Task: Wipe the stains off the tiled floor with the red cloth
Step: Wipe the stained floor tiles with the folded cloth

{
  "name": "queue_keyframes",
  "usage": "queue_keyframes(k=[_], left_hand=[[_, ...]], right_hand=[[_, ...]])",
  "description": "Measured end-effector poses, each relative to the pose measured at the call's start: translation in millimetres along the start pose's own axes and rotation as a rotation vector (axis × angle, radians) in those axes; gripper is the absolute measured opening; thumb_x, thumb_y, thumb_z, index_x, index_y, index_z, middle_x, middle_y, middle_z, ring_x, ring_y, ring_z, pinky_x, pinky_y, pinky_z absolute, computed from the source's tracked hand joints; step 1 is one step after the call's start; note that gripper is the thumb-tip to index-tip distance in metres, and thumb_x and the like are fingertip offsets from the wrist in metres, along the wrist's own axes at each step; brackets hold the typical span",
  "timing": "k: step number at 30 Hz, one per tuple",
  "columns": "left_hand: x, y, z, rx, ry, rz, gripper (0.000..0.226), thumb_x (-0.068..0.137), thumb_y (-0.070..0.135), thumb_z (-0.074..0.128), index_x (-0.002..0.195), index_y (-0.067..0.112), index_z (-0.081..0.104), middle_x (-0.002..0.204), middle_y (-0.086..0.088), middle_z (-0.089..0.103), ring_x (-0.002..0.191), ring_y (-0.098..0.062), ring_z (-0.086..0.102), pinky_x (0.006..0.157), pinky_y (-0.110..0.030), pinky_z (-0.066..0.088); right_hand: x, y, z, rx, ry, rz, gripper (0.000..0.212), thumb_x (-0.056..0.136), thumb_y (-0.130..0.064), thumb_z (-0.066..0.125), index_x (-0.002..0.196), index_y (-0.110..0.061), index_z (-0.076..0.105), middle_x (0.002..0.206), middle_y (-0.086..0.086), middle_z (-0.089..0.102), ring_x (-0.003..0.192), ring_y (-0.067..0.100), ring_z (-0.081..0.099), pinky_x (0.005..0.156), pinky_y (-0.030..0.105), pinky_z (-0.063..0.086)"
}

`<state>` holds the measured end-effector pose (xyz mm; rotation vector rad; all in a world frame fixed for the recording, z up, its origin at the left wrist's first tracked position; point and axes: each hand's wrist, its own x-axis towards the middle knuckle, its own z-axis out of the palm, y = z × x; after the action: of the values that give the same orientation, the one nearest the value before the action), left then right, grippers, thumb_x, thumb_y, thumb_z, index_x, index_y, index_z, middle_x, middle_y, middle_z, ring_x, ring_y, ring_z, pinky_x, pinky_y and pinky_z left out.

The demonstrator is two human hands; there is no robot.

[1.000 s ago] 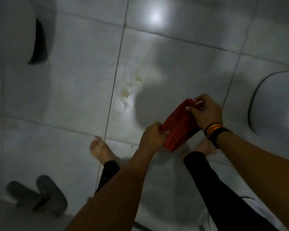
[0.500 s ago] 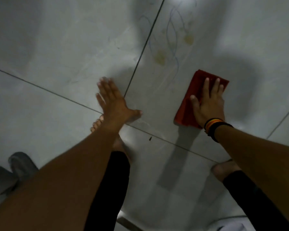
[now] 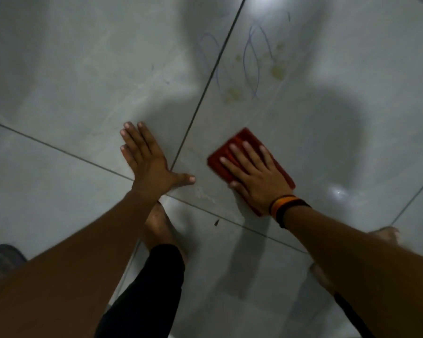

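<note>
Fingers spread and flat, the right hand (image 3: 254,178) presses its palm down on the folded red cloth (image 3: 232,148), pinning it against the pale grey glossy tiled floor (image 3: 71,76). It grips nothing; the hand is wide and lies on top of the cloth, which shows past the fingertips and along both sides of the palm. Orange and black wristbands (image 3: 287,208) circle that wrist.

The left hand (image 3: 149,164) is also wide and empty, planted flat on the floor with its thumb stretched toward the cloth. It rests just beside the point where two dark grout lines (image 3: 206,86) cross, and the thumb tip lies over onto the tile that carries the cloth. The two hands are near each other but apart.

Yellowish-brown stains (image 3: 277,71) sit on the same tile as the cloth, farther from the person and well beyond the fingertips; another patch (image 3: 233,95) lies closer, near the long grout line. Thin blue scribbled loops (image 3: 253,59) run among the stains, and some cross the grout line onto the neighbouring tile. The cloth touches none of these marks. A small dark speck (image 3: 216,223) lies on the floor just below the right wrist.

A bare foot (image 3: 160,228) and a black trouser leg (image 3: 154,284) show beneath the left forearm. A grey sandal (image 3: 3,258) sits at the lower left edge.
</note>
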<state>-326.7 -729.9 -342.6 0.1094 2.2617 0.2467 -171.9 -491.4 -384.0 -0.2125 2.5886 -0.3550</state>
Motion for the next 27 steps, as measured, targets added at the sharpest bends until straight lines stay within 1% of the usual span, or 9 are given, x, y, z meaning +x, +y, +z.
queue_keyframes(k=[4,8,10,12,14,16,20,23,27], left_hand=[[19,35,-20,-0.13,0.135,-0.05,0.187,0.034,0.085,0.085,0.159,-0.002,-0.024,0.164,-0.033,-0.031,0.152,-0.049,-0.031,0.119,-0.064,-0.02],[52,58,-16,-0.181,0.06,-0.201,0.198,0.017,0.094,0.075,0.156,0.0,-0.032,0.163,-0.028,-0.036,0.153,-0.041,-0.035,0.119,-0.063,-0.021],[61,60,-8,-0.196,0.075,-0.24,0.203,0.005,0.102,0.059,0.156,0.002,-0.031,0.164,-0.028,-0.034,0.153,-0.039,-0.035,0.115,-0.057,-0.027],[64,59,-4,-0.205,0.095,-0.235,0.203,-0.003,0.106,0.044,0.155,0.003,-0.032,0.164,-0.027,-0.034,0.148,-0.032,-0.04,0.109,-0.051,-0.036],[63,57,-8,-0.19,0.072,-0.23,0.204,-0.002,0.104,0.052,0.153,0.005,-0.036,0.163,-0.026,-0.038,0.146,-0.033,-0.044,0.108,-0.053,-0.036],[60,57,-16,-0.179,0.003,-0.237,0.202,0.009,0.094,0.074,0.152,0.004,-0.038,0.16,-0.026,-0.042,0.148,-0.04,-0.042,0.113,-0.059,-0.029],[58,63,-22,-0.118,-0.024,-0.299,0.197,0.025,0.074,0.094,0.154,0.002,-0.036,0.161,-0.029,-0.04,0.151,-0.044,-0.037,0.118,-0.064,-0.02],[61,65,-21,-0.102,-0.018,-0.313,0.196,0.026,0.072,0.095,0.154,0.001,-0.035,0.161,-0.029,-0.039,0.151,-0.044,-0.035,0.118,-0.062,-0.02],[62,62,-18,-0.113,-0.008,-0.306,0.197,0.025,0.072,0.095,0.153,0.001,-0.036,0.161,-0.03,-0.04,0.15,-0.044,-0.037,0.112,-0.057,-0.026]], right_hand=[[-10,63,-27,0.121,-0.015,0.519,0.068,0.101,-0.059,0.02,0.162,-0.038,0.0,0.174,0.005,0.0,0.16,0.033,-0.002,0.125,0.067,0.003],[90,79,-65,0.243,0.274,0.795,0.071,0.104,-0.055,0.023,0.165,-0.023,0.009,0.173,0.017,0.001,0.158,0.044,-0.001,0.124,0.068,0.005],[137,58,-67,0.195,0.365,0.762,0.069,0.104,-0.053,0.027,0.164,-0.02,0.018,0.171,0.021,0.011,0.156,0.049,0.007,0.124,0.068,0.007],[145,32,-58,0.081,0.343,0.499,0.067,0.105,-0.053,0.029,0.164,-0.022,0.021,0.17,0.021,0.014,0.156,0.05,0.011,0.125,0.065,0.004],[114,24,-45,-0.007,0.253,0.194,0.065,0.106,-0.053,0.029,0.164,-0.025,0.018,0.172,0.018,0.013,0.157,0.046,0.008,0.127,0.063,0.004],[64,35,-38,-0.024,0.149,0.122,0.065,0.105,-0.054,0.029,0.164,-0.03,0.017,0.173,0.012,0.011,0.159,0.04,0.006,0.126,0.064,0.009],[20,80,-47,0.126,0.097,0.622,0.067,0.104,-0.055,0.026,0.163,-0.032,0.005,0.174,0.009,0.003,0.16,0.037,0.0,0.125,0.065,0.005],[85,102,-81,0.298,0.27,0.929,0.071,0.105,-0.053,0.024,0.166,-0.024,0.003,0.173,0.014,-0.005,0.159,0.04,-0.007,0.124,0.066,0.002],[192,88,-114,0.265,0.403,0.901,0.071,0.103,-0.054,0.024,0.165,-0.022,0.012,0.173,0.017,0.003,0.158,0.045,-0.001,0.125,0.065,-0.001]])
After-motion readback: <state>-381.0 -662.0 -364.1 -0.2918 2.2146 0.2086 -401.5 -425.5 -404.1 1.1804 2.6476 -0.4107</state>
